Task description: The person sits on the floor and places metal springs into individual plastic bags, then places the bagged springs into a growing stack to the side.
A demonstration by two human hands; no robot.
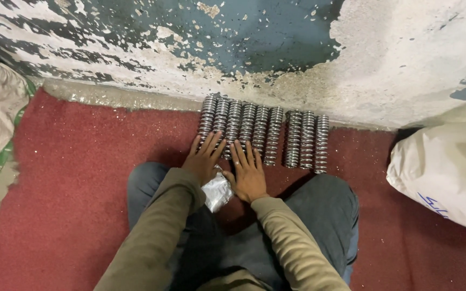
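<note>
Looks like you're most of the way through lining these up. Nine metal springs (262, 132) lie side by side on the red floor (82, 178), far ends against the peeling wall (276, 48), with a small gap before the last three on the right. Your left hand (203, 157) and right hand (248, 172) lie flat, fingers spread, tips on the near ends of the leftmost springs, gripping nothing. A crumpled silver wrapper (217, 191) sits between your wrists. I'd say closing that gap is what's left.
</note>
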